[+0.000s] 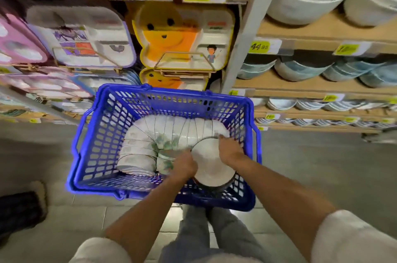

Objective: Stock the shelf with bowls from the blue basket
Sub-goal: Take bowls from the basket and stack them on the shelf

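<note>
A blue plastic basket stands on the floor in front of me. Inside it a long curved row of nested white bowls with green leaf prints lies on its side. At the row's right end is a short stack of white bowls, face up. My left hand grips that stack's left rim. My right hand grips its far right rim. Both hands are inside the basket.
Wooden shelves at the right carry stacks of white and blue bowls behind yellow price tags. Children's divided plates hang at the centre and left. A dark shoe shows at the lower left on the grey tiled floor.
</note>
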Demonstrator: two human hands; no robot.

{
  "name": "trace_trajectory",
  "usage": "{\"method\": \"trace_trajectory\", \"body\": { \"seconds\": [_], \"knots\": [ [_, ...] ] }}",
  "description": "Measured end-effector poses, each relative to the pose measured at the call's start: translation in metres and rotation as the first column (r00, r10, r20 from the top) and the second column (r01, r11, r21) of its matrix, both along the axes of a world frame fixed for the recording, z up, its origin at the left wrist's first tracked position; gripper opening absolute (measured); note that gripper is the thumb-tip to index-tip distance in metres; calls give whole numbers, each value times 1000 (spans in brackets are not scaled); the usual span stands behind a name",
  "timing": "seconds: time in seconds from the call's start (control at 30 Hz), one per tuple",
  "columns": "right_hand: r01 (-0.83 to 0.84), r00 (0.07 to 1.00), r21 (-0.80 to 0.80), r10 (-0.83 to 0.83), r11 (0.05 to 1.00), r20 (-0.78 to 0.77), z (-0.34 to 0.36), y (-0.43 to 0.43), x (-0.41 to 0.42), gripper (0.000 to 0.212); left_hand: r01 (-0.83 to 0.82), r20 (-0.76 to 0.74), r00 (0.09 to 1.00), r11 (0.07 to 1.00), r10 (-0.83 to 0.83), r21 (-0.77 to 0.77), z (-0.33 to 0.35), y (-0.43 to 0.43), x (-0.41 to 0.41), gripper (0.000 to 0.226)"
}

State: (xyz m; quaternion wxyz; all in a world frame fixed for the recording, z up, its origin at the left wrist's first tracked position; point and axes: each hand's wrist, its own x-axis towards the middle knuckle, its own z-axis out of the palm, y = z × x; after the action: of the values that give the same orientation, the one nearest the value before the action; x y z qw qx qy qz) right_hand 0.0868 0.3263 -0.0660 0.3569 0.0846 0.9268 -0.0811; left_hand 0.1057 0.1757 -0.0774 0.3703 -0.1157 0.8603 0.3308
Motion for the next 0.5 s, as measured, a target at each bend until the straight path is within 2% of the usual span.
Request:
{"method": "trace_trajectory", "body": {
  "seconds": [0.07,0.17,0.27,0.37,0.5],
  "knots": [
    [-41,998,16,41,999,-37,-3,1,-1,61,40,-40,998,997,-43,-64,-5,0,2,48],
    [-92,994,-1,92,996,-61,-3,5,-6,57,89,-84,992,993,-96,-83,-7,1,0,61],
    [-111,993,-4,111,994,-37,5,5,-11,55,109,-125,984,984,-126,-139,-4,3,-5,54],
    [-127,992,-1,127,992,-7,18,4,-18,51,109,-104,986,978,-129,-177,8,3,-9,52],
    [-220,975,-45,219,975,-29,47,15,-34,47,62,-136,987,984,-85,-166,35,0,-20,39]
  ]
}}
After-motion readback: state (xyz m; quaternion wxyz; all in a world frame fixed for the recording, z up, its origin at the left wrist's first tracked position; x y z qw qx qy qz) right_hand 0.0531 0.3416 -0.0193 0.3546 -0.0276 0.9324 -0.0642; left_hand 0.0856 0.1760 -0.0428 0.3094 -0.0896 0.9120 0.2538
